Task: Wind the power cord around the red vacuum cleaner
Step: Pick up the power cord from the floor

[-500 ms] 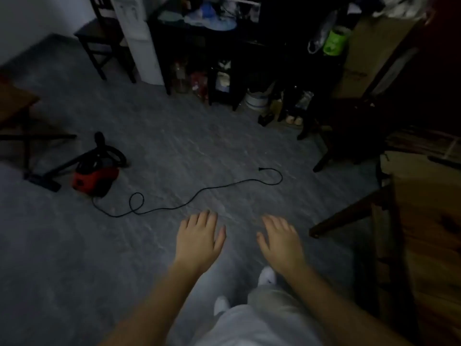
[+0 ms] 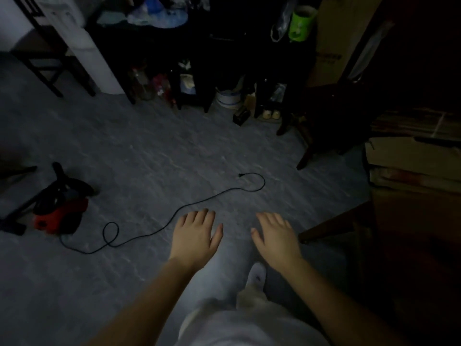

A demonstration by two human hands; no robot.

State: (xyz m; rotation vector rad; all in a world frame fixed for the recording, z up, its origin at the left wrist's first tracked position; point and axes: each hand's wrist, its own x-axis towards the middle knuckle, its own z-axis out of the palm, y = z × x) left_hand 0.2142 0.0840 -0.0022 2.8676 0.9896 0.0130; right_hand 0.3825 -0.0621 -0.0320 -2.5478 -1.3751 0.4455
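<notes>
The red vacuum cleaner [image 2: 59, 216] sits on the grey floor at the left, with a black top and a black hose lying off to its left. Its black power cord [image 2: 159, 229] leaves the vacuum's base, makes one small loop, then snakes right across the floor. The plug [image 2: 240, 175] lies at the cord's far end, mid-floor. My left hand [image 2: 195, 236] and my right hand [image 2: 275, 236] are held out palm down above the floor, fingers spread, holding nothing. Both hover nearer to me than the cord, not touching it.
Dark shelves crammed with bottles and clutter [image 2: 189, 78] line the far side. A white appliance [image 2: 82, 46] and a dark chair [image 2: 45, 58] stand at the back left. A wooden chair leg [image 2: 331, 228] and cardboard boxes [image 2: 414, 166] crowd the right. My white-socked foot [image 2: 257, 273] is below my hands.
The view has shifted slightly closer and to the right; vacuum and cord lie where they were. Both hands stay spread and empty.
</notes>
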